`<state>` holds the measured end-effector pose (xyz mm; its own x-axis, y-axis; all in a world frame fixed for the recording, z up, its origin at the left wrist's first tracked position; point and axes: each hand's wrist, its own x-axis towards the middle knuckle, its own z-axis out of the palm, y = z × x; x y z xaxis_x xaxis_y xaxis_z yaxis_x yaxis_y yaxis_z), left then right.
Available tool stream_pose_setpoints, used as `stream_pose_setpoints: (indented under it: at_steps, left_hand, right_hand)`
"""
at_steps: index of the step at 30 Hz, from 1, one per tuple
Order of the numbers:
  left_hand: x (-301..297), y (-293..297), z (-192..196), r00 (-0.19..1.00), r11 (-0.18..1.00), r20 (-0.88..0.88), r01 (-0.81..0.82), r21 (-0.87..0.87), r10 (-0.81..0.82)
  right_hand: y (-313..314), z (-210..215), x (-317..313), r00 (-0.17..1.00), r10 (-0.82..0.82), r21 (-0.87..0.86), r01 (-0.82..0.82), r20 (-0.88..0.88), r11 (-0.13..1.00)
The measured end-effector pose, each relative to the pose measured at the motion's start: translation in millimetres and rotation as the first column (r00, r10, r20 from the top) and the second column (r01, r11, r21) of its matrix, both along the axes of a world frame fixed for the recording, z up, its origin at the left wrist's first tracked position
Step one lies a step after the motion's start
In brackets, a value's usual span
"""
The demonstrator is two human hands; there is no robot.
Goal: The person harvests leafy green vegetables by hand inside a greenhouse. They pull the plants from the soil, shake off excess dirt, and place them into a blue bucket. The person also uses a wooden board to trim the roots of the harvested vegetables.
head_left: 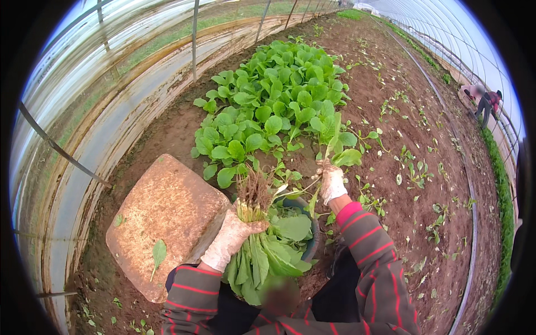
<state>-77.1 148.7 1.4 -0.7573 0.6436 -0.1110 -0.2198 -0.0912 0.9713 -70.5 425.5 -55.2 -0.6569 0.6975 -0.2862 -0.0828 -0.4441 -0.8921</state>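
We are working low over brown soil (416, 223) inside a tunnel, a translucent plastic wall (56, 251) curving along our left and a thin hose (472, 251) running lengthwise on our right. Ahead, a dense bed of leafy greens (273, 95) is growing, while small plants and leaves are dotting the ground. To our left a soil-stained block (164, 209) is resting, a single leaf (159, 254) lying on it. By our knees a dark round tub (315, 231) is standing, partly hidden, broad leaves (296, 227) showing inside. Our gloved left hand (234, 234) is gripping a bunch of greens (258, 265) at the tub's near left side — roots up, leaves hanging down. Our gloved right hand (330, 180), fingers drawn together, is holding a leafy plant (347, 157) just beyond the rim — its leaves pointing away from us.
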Motion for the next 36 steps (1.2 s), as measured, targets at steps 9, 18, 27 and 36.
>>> stream_pose_setpoints:
  at_steps: [9,18,27,36]
  left_hand:
    - [-7.6,-0.9,-2.8,0.997,0.999,0.069,-0.046,0.028,0.044]
    - [-6.5,11.1,-5.7,0.988,0.999,0.152,0.009,0.048,-0.017]
    - [-9.7,13.1,-2.3,0.983,0.994,0.183,-0.032,0.102,0.013]
    - [-8.8,16.9,-2.1,0.998,0.999,0.070,0.001,0.047,-0.005]
  right_hand:
    - [-31.4,-0.1,27.5,0.479,0.801,0.160,-0.877,0.358,0.453]
    - [-49.6,45.2,26.3,0.719,0.684,-0.049,-0.693,-0.124,0.720]
    - [-50.5,63.2,24.5,0.888,0.448,0.468,-0.442,0.106,0.765]
    - [-78.1,48.8,25.7,0.724,0.669,0.001,-0.678,-0.166,0.735]
